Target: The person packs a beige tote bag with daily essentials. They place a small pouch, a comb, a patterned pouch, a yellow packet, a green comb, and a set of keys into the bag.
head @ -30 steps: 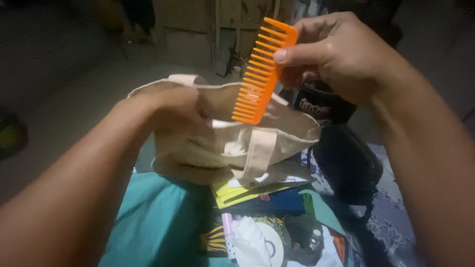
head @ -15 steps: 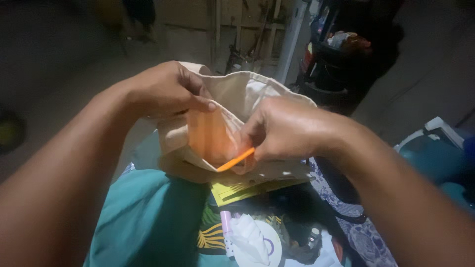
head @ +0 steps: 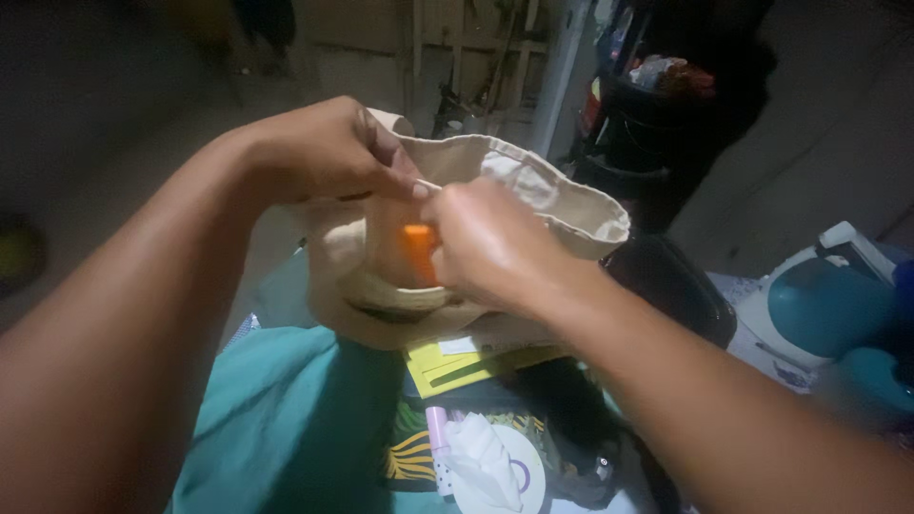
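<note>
Item: orange comb (head: 418, 252), lowered upright into a beige cloth bag (head: 571, 205), only a short length visible below the rim. The bag mouth is pinched open by the left hand (head: 328, 152); the comb is gripped by the right hand (head: 486, 243), fingers closed round it, just right of the visible part. Best handled with the mouth kept wide and the comb fed straight down, clear of the hem.

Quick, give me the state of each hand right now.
Left hand: closed, fingers pinching the rim of the beige cloth bag.
Right hand: closed around the orange comb, which sits inside the bag's opening.
</note>
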